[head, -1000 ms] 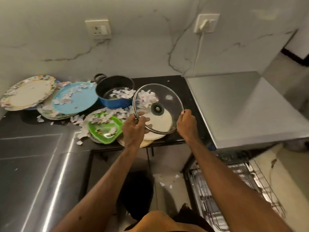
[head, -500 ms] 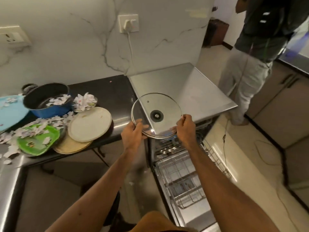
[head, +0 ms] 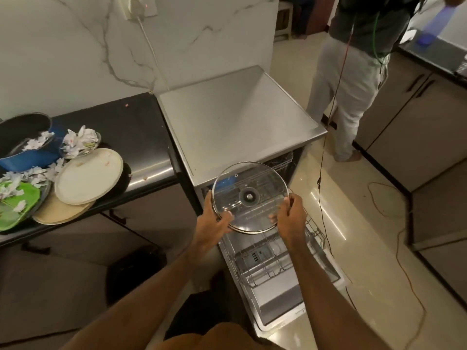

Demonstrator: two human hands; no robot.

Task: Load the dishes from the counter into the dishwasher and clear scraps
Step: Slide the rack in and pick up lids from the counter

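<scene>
A round glass lid [head: 262, 183] with a metal rim and a dark centre knob hangs above the open dishwasher. My left hand [head: 213, 222] grips its left rim and my right hand [head: 290, 217] grips its right rim. Below the lid, the wire rack [head: 273, 261] is pulled out over the lowered dishwasher door [head: 283, 309]. On the black counter [head: 141, 137] to the left lie a cream plate [head: 87, 176] on a tan one, a green plate [head: 15, 208], a small dish of paper scraps [head: 79, 142] and a blue pot [head: 24, 145] holding scraps.
The steel dishwasher top [head: 235, 120] lies bare behind the lid. A person in grey trousers [head: 353, 79] stands at the right, with cables [head: 326, 157] trailing over the floor beside the dishwasher. Brown cabinets [head: 429, 137] line the right side.
Both hands have carried the lid from above the counter's plates rightward and down to above the open dishwasher rack. My view has turned right with it.
</scene>
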